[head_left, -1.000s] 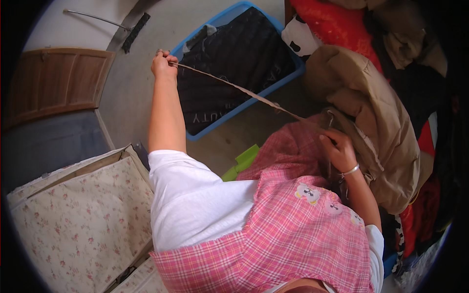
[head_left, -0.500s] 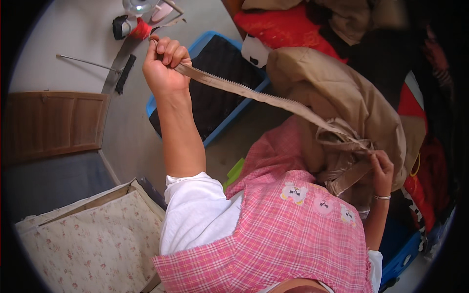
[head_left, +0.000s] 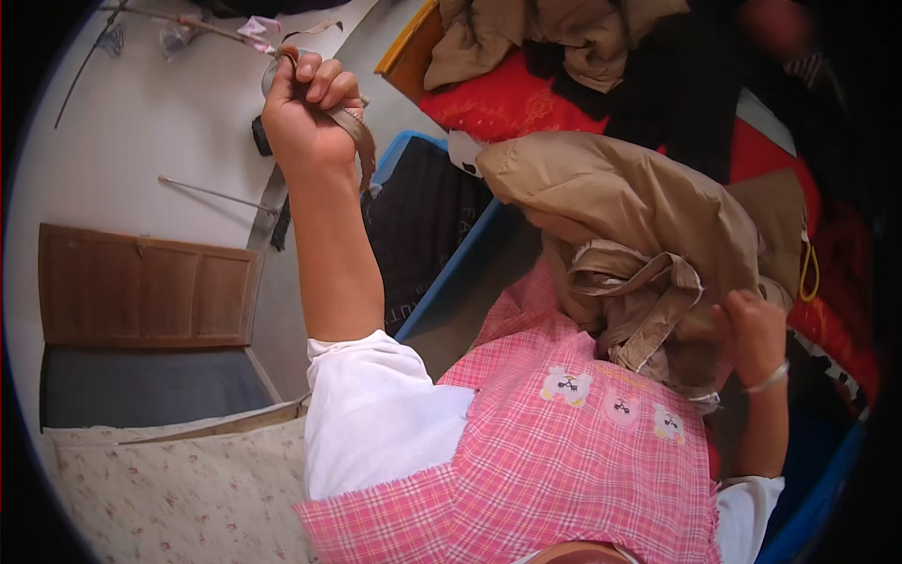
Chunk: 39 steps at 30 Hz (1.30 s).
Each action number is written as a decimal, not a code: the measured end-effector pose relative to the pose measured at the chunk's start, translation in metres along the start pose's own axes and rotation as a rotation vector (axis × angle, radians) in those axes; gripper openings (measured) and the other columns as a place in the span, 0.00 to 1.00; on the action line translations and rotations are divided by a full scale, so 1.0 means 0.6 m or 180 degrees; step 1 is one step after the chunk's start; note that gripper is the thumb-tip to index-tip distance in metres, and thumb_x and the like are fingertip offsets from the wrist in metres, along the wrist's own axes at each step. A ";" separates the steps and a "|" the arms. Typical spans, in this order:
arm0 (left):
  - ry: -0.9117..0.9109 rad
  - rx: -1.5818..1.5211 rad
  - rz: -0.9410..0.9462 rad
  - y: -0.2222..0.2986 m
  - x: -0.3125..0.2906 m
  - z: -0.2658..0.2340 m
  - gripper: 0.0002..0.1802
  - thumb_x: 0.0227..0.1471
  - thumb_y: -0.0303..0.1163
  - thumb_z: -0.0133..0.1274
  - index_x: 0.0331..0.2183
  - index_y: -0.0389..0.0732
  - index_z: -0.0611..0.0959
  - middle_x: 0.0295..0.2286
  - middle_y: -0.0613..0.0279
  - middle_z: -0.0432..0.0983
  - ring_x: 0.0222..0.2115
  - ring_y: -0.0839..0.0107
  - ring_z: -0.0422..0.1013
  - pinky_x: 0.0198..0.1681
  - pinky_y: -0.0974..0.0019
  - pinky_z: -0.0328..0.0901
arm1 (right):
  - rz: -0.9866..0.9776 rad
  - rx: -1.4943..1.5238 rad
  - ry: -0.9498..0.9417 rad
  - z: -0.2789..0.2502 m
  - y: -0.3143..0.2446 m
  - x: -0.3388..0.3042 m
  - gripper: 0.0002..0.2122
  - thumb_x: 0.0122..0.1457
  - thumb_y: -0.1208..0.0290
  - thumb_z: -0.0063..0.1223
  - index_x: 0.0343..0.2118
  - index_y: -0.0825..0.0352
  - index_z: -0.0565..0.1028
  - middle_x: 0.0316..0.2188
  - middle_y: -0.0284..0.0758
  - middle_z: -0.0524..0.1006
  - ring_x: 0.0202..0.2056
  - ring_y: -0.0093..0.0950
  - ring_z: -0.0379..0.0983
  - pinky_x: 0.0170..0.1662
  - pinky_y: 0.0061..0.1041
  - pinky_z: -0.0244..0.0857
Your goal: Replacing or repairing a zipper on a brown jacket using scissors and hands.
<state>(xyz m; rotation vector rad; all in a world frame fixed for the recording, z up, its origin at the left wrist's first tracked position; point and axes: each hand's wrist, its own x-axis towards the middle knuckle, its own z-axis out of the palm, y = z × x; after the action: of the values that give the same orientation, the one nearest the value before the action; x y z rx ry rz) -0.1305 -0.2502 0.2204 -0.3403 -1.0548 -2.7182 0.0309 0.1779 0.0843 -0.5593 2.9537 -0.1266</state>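
Observation:
My left hand (head_left: 315, 99) is raised, its fingers closed round a beige zipper tape (head_left: 360, 146). A short length of the tape curls down beside the wrist, and a thin end shows above the fingers. A puffy brown jacket (head_left: 648, 183) lies across my lap. Loose, frayed brown strips (head_left: 648, 282) are looped on it. At the jacket's right side is my right hand (head_left: 754, 334), with curled fingers close to the cloth. What those fingers hold, if anything, is hidden.
I wear a pink checked apron (head_left: 564, 470). A blue bin (head_left: 442, 273) with dark cloth stands ahead. Red fabric (head_left: 517, 99) and brown clothing (head_left: 564, 38) are piled beyond the jacket. At left are a wooden panel (head_left: 146, 287) and a floral-covered surface (head_left: 178, 498).
The zipper tape stretched from my left hand to the jacket; now only a short piece hangs from that hand. My right hand has moved slightly right and down. The view has shifted.

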 end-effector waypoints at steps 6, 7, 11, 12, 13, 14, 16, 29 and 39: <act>-0.0432 0.0012 -0.0275 -0.041 -0.014 0.051 0.05 0.55 0.31 0.43 0.31 0.41 0.72 0.20 0.66 0.63 0.19 0.77 0.58 0.21 0.75 0.55 | -0.0627 0.0345 0.2151 -0.104 -0.043 0.030 0.16 0.44 0.79 0.54 0.40 0.70 0.72 0.30 0.35 0.74 0.26 0.23 0.71 0.27 0.18 0.62; -0.0572 -0.0080 -0.0431 -0.057 -0.011 0.058 0.05 0.55 0.31 0.43 0.31 0.41 0.73 0.20 0.66 0.63 0.20 0.76 0.59 0.22 0.75 0.56 | -0.0530 0.1499 0.2054 -0.079 -0.038 0.041 0.17 0.45 0.79 0.54 0.42 0.69 0.72 0.32 0.35 0.74 0.25 0.21 0.70 0.27 0.16 0.61; -0.0607 -0.0432 -0.0843 -0.126 -0.025 0.083 0.05 0.55 0.29 0.43 0.32 0.38 0.73 0.20 0.65 0.63 0.20 0.77 0.58 0.22 0.75 0.55 | -0.0598 0.3291 0.1481 -0.047 -0.068 0.092 0.20 0.46 0.81 0.53 0.46 0.67 0.71 0.38 0.35 0.73 0.23 0.15 0.67 0.25 0.14 0.61; -0.0642 -0.0488 -0.0886 -0.145 -0.028 0.088 0.05 0.55 0.29 0.43 0.32 0.38 0.73 0.20 0.65 0.63 0.20 0.77 0.58 0.22 0.75 0.55 | -0.0550 0.3670 0.1467 -0.049 -0.096 0.111 0.21 0.46 0.81 0.53 0.47 0.67 0.70 0.38 0.35 0.73 0.23 0.14 0.67 0.25 0.13 0.61; -0.0632 -0.0580 -0.0998 -0.165 -0.030 0.094 0.06 0.55 0.29 0.43 0.32 0.38 0.73 0.20 0.65 0.63 0.20 0.77 0.58 0.22 0.76 0.55 | -0.0624 0.4009 0.1622 -0.037 -0.120 0.135 0.23 0.46 0.81 0.54 0.49 0.67 0.68 0.37 0.34 0.73 0.23 0.14 0.66 0.26 0.14 0.62; -0.0624 -0.0664 -0.1102 -0.184 -0.032 0.103 0.07 0.55 0.30 0.43 0.33 0.38 0.73 0.21 0.65 0.63 0.20 0.77 0.58 0.22 0.76 0.55 | -0.0717 0.4347 0.1784 -0.028 -0.139 0.157 0.25 0.46 0.82 0.55 0.51 0.66 0.66 0.37 0.33 0.73 0.23 0.14 0.66 0.26 0.15 0.63; -0.0661 -0.0778 -0.1233 -0.221 -0.035 0.115 0.08 0.57 0.31 0.41 0.33 0.38 0.74 0.21 0.65 0.63 0.20 0.77 0.59 0.22 0.76 0.56 | -0.0707 0.4706 0.1389 -0.028 -0.158 0.183 0.30 0.46 0.82 0.55 0.55 0.65 0.60 0.36 0.34 0.73 0.24 0.16 0.68 0.28 0.16 0.64; 0.0255 0.0207 -0.1898 -0.343 -0.065 0.008 0.17 0.60 0.41 0.32 0.41 0.40 0.69 0.42 0.55 0.71 0.42 0.64 0.68 0.47 0.60 0.62 | -0.0241 0.5823 0.1370 0.025 -0.173 0.201 0.19 0.53 0.81 0.49 0.47 0.66 0.60 0.27 0.31 0.72 0.28 0.16 0.70 0.32 0.14 0.64; -0.0096 0.0363 -0.2460 -0.333 -0.227 -0.018 0.18 0.60 0.39 0.35 0.42 0.35 0.71 0.39 0.59 0.70 0.40 0.71 0.68 0.44 0.67 0.63 | -0.0050 0.5504 0.1307 0.055 -0.153 0.195 0.14 0.55 0.79 0.48 0.46 0.72 0.67 0.26 0.29 0.72 0.26 0.13 0.68 0.29 0.13 0.65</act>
<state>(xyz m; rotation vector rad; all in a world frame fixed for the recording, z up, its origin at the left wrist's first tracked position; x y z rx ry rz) -0.0566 -0.0986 0.0472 0.0763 -1.6078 -3.2740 -0.0391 0.0475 0.0480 -0.2065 1.8669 -2.5035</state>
